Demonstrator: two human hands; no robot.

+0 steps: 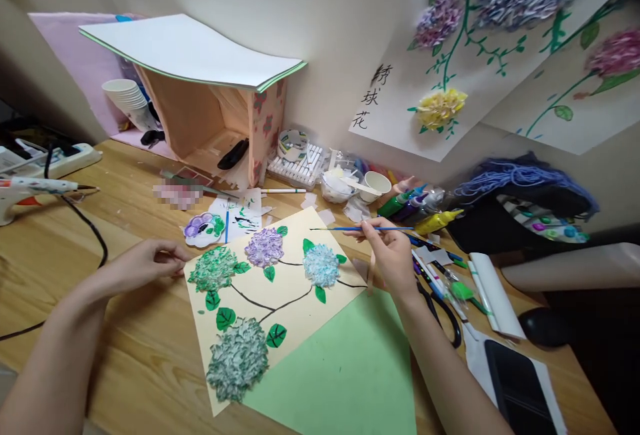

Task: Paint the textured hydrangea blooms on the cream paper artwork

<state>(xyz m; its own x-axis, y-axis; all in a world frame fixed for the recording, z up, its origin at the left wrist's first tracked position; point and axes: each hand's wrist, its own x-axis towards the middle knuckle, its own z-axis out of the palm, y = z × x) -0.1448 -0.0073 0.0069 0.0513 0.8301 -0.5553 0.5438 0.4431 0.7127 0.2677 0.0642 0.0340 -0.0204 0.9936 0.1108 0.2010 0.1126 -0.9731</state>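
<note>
A cream sheet (pixel 300 305) with several paper hydrangea blooms and painted green leaves lies on the wooden table (pixel 125 348). My right hand (pixel 393 258) is closed on a thin blue paintbrush (pixel 360 228), its tip pointing left above the sheet's upper edge. My left hand (pixel 145 265) rests at the sheet's left corner, fingers curled against the paper beside the green bloom (pixel 213 268). A green sheet (pixel 345 375) overlaps the cream one at the front.
A flower-shaped palette (pixel 203 228) and a second brush lie behind the sheet. Paint bottles (pixel 420 208), cups, scissors (pixel 443 312), a phone (pixel 520 388), a glue gun (pixel 30 192) with cable, and a pink box (pixel 225 122) under white paper crowd the table. Flower posters hang on the wall.
</note>
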